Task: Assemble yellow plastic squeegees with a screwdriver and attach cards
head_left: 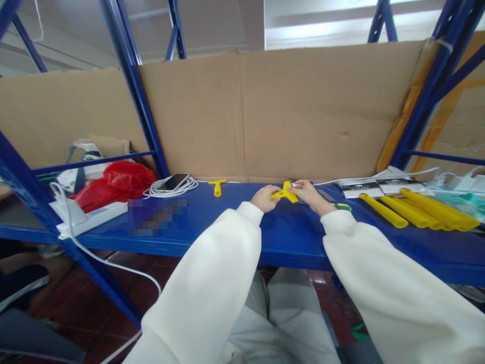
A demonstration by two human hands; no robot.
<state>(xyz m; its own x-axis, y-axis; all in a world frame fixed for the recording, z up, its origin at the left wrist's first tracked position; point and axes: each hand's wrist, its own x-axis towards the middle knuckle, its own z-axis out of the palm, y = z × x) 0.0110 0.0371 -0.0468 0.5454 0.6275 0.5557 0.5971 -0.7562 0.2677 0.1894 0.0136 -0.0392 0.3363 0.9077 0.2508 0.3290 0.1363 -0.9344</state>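
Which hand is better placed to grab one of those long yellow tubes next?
Probably the right hand. It's nearer the yellow tubes, which lie to the person's right; the left hand is farther off. Both hands hold the yellow piece, so the right would have to let go first.

Left hand (pixel 266 198) and right hand (pixel 309 196): near each other, roughly level, not touching. Fingers of both curled inward, gripping. White-sleeved left arm (pixel 212 263) and right arm (pixel 382 268) reach forward, converging toward the hands, wider apart behind them.
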